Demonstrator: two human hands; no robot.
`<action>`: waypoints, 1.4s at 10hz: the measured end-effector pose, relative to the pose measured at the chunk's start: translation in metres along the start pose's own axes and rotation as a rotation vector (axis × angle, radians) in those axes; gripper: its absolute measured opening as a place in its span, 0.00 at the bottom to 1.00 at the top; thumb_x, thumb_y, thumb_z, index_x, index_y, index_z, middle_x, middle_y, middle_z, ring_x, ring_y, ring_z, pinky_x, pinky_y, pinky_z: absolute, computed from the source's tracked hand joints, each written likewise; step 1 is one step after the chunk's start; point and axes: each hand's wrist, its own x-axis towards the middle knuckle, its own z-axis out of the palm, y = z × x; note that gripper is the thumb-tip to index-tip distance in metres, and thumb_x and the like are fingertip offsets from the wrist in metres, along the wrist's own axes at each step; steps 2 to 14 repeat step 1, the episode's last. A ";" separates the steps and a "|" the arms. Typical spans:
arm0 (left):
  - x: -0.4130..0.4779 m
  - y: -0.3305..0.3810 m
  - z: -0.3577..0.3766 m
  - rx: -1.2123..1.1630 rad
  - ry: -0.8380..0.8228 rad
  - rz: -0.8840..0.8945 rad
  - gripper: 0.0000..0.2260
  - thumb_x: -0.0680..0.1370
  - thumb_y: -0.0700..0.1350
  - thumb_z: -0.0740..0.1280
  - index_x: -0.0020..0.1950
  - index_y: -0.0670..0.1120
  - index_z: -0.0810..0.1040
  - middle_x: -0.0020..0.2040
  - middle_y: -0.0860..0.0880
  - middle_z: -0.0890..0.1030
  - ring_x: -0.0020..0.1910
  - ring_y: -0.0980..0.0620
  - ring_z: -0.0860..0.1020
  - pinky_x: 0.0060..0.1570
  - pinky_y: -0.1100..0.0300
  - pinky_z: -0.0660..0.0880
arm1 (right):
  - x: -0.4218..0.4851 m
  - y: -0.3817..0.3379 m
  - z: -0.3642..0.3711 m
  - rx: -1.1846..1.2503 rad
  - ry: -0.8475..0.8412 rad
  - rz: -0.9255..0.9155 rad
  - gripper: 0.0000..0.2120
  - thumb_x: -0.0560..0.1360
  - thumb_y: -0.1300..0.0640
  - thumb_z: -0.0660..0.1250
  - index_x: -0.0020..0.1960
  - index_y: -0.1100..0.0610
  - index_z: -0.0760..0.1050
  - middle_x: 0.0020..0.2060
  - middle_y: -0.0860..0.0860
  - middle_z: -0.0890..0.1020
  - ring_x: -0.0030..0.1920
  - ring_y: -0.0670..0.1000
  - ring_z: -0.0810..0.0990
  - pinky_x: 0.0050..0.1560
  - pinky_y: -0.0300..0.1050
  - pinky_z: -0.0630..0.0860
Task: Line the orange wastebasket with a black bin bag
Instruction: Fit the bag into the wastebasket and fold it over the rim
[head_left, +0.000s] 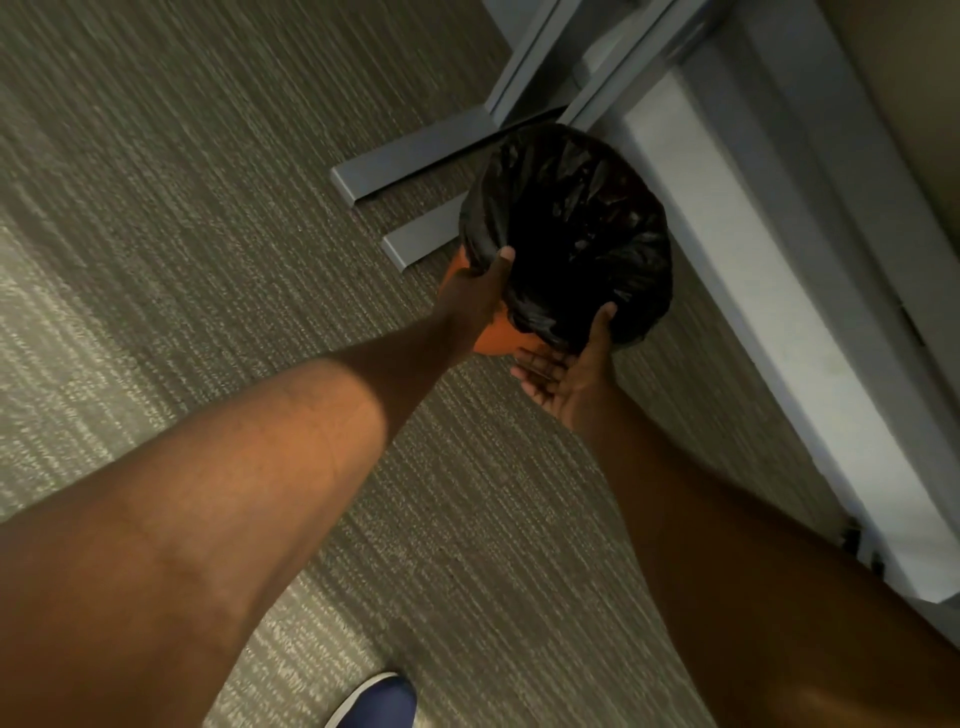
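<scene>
The orange wastebasket (496, 340) stands on the carpet beside a grey partition. A black bin bag (571, 223) sits inside it, its top folded out over the rim and hiding most of the orange wall. My left hand (475, 291) grips the near-left rim, thumb on the bag's edge and fingers behind the basket. At the near-right rim is my right hand (566, 371), thumb hooked over the bag and the other fingers spread under the bag's hanging edge.
Grey metal desk feet (410, 156) lie on the carpet just behind and left of the basket. A pale partition base (769, 312) runs along the right. The toe of a blue shoe (379, 701) shows at the bottom. Striped carpet (182, 208) covers the left.
</scene>
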 end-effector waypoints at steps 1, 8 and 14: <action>-0.009 -0.004 -0.008 0.007 -0.019 -0.062 0.40 0.70 0.74 0.62 0.69 0.43 0.74 0.65 0.41 0.79 0.60 0.40 0.79 0.62 0.43 0.77 | -0.013 0.008 0.007 0.041 0.006 0.006 0.58 0.61 0.14 0.47 0.59 0.64 0.78 0.50 0.60 0.86 0.49 0.60 0.86 0.45 0.48 0.78; -0.009 -0.004 -0.008 0.007 -0.019 -0.062 0.40 0.70 0.74 0.62 0.69 0.43 0.74 0.65 0.41 0.79 0.60 0.40 0.79 0.62 0.43 0.77 | -0.013 0.008 0.007 0.041 0.006 0.006 0.58 0.61 0.14 0.47 0.59 0.64 0.78 0.50 0.60 0.86 0.49 0.60 0.86 0.45 0.48 0.78; -0.009 -0.004 -0.008 0.007 -0.019 -0.062 0.40 0.70 0.74 0.62 0.69 0.43 0.74 0.65 0.41 0.79 0.60 0.40 0.79 0.62 0.43 0.77 | -0.013 0.008 0.007 0.041 0.006 0.006 0.58 0.61 0.14 0.47 0.59 0.64 0.78 0.50 0.60 0.86 0.49 0.60 0.86 0.45 0.48 0.78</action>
